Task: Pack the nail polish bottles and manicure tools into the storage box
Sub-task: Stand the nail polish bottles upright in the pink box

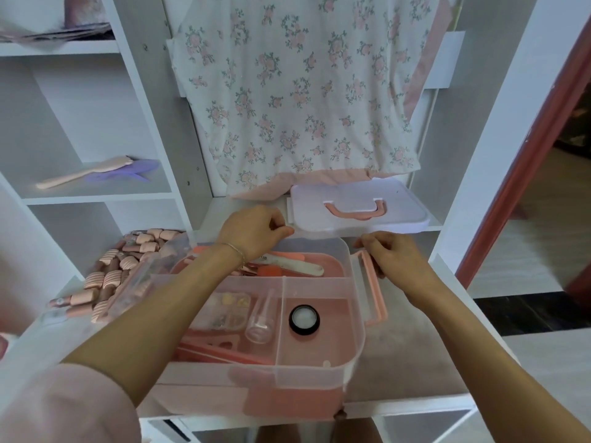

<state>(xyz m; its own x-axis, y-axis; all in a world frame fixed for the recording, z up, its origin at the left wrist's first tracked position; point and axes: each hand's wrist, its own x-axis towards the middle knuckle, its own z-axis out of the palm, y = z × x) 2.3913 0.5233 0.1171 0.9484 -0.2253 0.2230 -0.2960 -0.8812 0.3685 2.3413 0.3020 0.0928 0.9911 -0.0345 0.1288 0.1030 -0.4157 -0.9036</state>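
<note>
- Translucent pink plastic storage box (319,372) sits on white shelf (415,362), open, w/ divided tray inside; white nail file (295,263) lies in the rear compartment.
- White lid w/ pink handle (358,207) lies flat on the ledge directly behind box, long axis left-right.
- Left hand (252,230) over box's rear rim, fingers curled; whether it holds anything: cannot tell.
- Right hand (396,257) at box's right side, fingers pinching pink side latch (372,282).
- Judgement: lid lies just beyond both hands; left is nearer its near-left corner.
</note>
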